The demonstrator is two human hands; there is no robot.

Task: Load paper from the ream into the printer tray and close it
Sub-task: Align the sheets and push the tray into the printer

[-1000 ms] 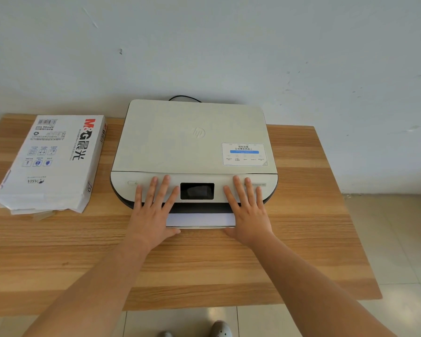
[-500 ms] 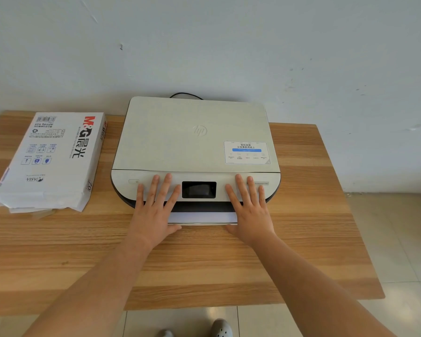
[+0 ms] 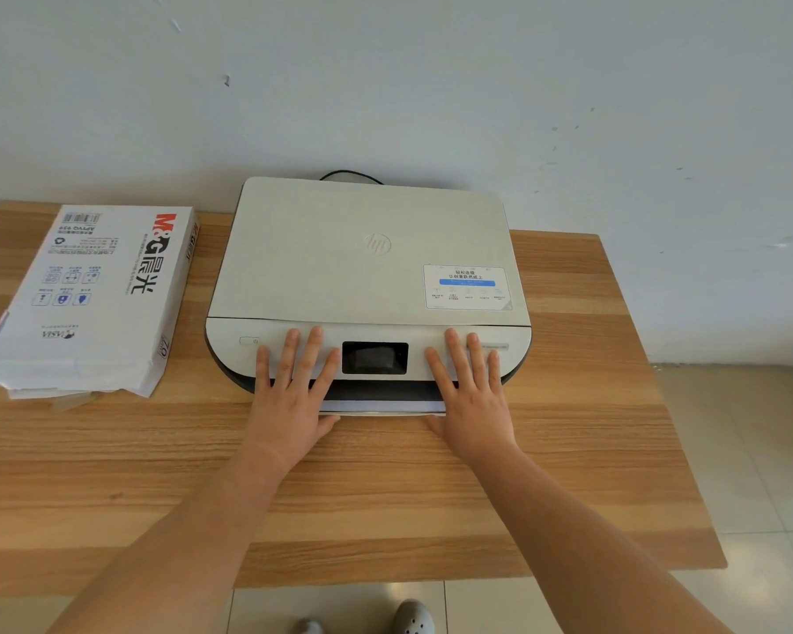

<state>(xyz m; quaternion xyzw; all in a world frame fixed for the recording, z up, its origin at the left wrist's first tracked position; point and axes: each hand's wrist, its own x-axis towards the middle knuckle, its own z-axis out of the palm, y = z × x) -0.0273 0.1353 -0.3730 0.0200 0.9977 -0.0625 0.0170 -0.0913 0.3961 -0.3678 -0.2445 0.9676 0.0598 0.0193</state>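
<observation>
A white printer [image 3: 362, 258] stands at the back middle of the wooden table [image 3: 385, 487]. Its paper tray [image 3: 381, 408] sticks out only a thin strip below the front panel, with white paper showing in it. My left hand [image 3: 294, 395] and my right hand [image 3: 470, 395] lie flat, fingers spread, on the front panel on either side of the dark screen [image 3: 375, 357], with palms and thumbs against the tray's front edge. The opened white paper ream [image 3: 88, 295] lies on the table to the printer's left.
A black cable [image 3: 351, 175] runs out behind the printer against the white wall. The table's right edge drops to a tiled floor [image 3: 751, 450]. A shoe [image 3: 413, 617] shows below the table's front edge.
The tray has slid further into the printer, so less of it shows. Both hands moved slightly forward with it.
</observation>
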